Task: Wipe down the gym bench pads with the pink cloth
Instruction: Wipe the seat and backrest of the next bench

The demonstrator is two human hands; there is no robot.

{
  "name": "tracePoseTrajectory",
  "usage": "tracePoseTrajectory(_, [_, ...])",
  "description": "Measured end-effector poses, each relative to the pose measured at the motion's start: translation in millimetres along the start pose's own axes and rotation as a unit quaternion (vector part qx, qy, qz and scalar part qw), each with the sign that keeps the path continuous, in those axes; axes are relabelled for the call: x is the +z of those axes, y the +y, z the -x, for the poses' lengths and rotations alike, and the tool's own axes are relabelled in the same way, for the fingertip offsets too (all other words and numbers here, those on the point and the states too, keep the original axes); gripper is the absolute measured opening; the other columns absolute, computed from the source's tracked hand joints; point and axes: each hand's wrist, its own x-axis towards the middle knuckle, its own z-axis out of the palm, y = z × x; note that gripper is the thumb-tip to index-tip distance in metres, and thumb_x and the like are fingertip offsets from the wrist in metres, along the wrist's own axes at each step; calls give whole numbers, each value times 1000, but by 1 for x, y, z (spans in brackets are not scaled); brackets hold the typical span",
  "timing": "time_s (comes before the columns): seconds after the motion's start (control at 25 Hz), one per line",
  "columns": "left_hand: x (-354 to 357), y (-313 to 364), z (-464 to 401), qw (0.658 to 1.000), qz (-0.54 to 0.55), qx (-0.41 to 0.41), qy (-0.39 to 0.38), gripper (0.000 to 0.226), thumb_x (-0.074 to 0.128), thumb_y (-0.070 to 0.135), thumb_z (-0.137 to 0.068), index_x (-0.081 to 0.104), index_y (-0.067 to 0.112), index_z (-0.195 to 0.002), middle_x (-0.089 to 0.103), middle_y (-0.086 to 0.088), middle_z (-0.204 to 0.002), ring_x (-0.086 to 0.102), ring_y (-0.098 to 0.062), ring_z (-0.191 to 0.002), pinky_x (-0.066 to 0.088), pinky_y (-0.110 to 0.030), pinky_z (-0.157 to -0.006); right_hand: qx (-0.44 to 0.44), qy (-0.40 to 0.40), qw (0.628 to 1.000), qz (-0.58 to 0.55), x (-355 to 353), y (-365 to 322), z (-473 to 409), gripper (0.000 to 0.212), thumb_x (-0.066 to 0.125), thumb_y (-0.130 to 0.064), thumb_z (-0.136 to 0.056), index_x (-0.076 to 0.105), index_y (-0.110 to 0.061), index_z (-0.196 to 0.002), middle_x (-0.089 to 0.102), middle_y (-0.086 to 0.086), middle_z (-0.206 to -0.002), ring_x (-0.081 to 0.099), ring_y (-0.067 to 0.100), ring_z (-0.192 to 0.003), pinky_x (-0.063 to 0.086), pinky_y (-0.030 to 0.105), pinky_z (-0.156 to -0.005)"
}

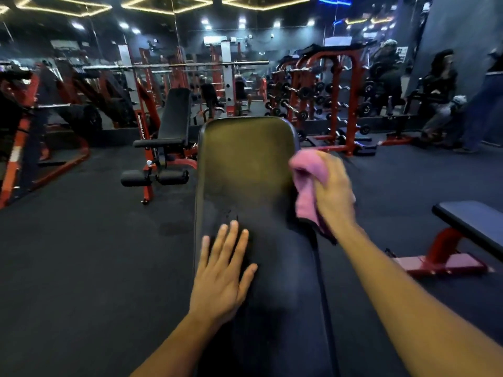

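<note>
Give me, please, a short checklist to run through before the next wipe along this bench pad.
1. Cloth held: ok, the right hand grips it.
2. Cloth on the pad: cannot tell; it sits at the pad's right edge, blurred.
3. Pad steadied: ok, the left hand lies flat on it.
4. Far end of the pad bare of objects: ok.
5. Left hand out of the wiping path: not ok, it covers the pad's near left part.
</note>
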Motion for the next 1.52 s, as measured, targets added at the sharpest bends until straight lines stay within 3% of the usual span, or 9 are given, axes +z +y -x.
tracePoseTrajectory(0.08, [9, 28, 15, 999, -8, 24, -30, 67, 37, 54, -106, 33, 19, -163, 18, -3, -174, 19, -23, -160, 16, -53, -127, 74, 10, 996, -44, -30, 21, 41, 30, 57, -21, -97, 62, -24, -126, 61, -1, -125, 57, 14, -118, 46, 39, -105])
tracePoseTrajectory(0.2, [17, 41, 24, 997, -47, 14, -67, 70, 36, 58, -105, 31, 20, -164, 14, -2, -175, 14, -23, -161, 15, -56, -127, 102, -60, 992, -48, 6, 38, 68, 33, 50, -29, -95, 62, -22, -125, 61, -2, -123, 57, 18, -117, 46, 47, -104])
tracePoseTrajectory(0.44, [24, 41, 23, 996, -65, 12, -59, 73, 39, 57, -104, 28, 19, -165, 17, -4, -174, 14, -24, -161, 17, -59, -127, 221, -83, 970, -62, 36, 57, 12, 40, 54, -28, -104, 45, -23, -143, 62, 2, -129, 59, 25, -121, 41, 27, -89])
tracePoseTrajectory(0.72, [26, 40, 25, 997, -60, 19, -48, 75, 37, 60, -104, 27, 17, -165, 17, -6, -174, 13, -25, -161, 16, -59, -127, 119, -115, 986, 3, 0, 46, 171, 33, 47, -37, -103, 53, -25, -133, 54, -12, -130, 54, 3, -121, 46, 37, -106])
tracePoseTrajectory(0.88, [25, 40, 24, 996, -67, 19, -50, 75, 36, 60, -104, 27, 17, -165, 16, -6, -174, 13, -26, -161, 16, -60, -127, 62, -94, 992, 51, 15, 40, 103, 36, 50, -38, -105, 48, -26, -139, 52, -8, -137, 54, 7, -126, 42, 30, -105])
tracePoseTrajectory(1.04, [24, 39, 24, 996, -70, 19, -54, 74, 33, 60, -104, 28, 17, -165, 16, -6, -174, 13, -25, -161, 17, -60, -127, 132, -84, 987, 42, 38, 39, 10, 40, 50, -35, -105, 41, -18, -139, 50, 4, -141, 56, 20, -118, 44, 36, -93])
tracePoseTrajectory(1.2, [25, 41, 24, 997, -61, 19, -40, 74, 37, 59, -104, 28, 17, -165, 16, -6, -174, 14, -26, -161, 17, -60, -127, 86, -102, 991, -25, 10, 32, 105, 18, 52, -21, -105, 53, -38, -113, 52, -9, -108, 52, 5, -95, 42, 27, -87])
tracePoseTrajectory(1.36, [27, 40, 24, 998, -57, 21, -34, 75, 40, 58, -103, 29, 17, -164, 18, -7, -174, 15, -26, -161, 17, -60, -127, 30, -128, 991, -15, -12, 27, 148, 18, 52, -7, -104, 55, -23, -111, 55, -6, -107, 55, -3, -109, 48, 28, -98])
tracePoseTrajectory(1.52, [26, 39, 24, 998, -50, 26, -39, 76, 39, 60, -103, 29, 18, -164, 19, -5, -174, 15, -25, -161, 17, -60, -127, 149, -101, 983, 41, 24, 39, 61, 35, 56, -28, -103, 45, -13, -132, 51, 7, -128, 57, 29, -119, 48, 43, -92])
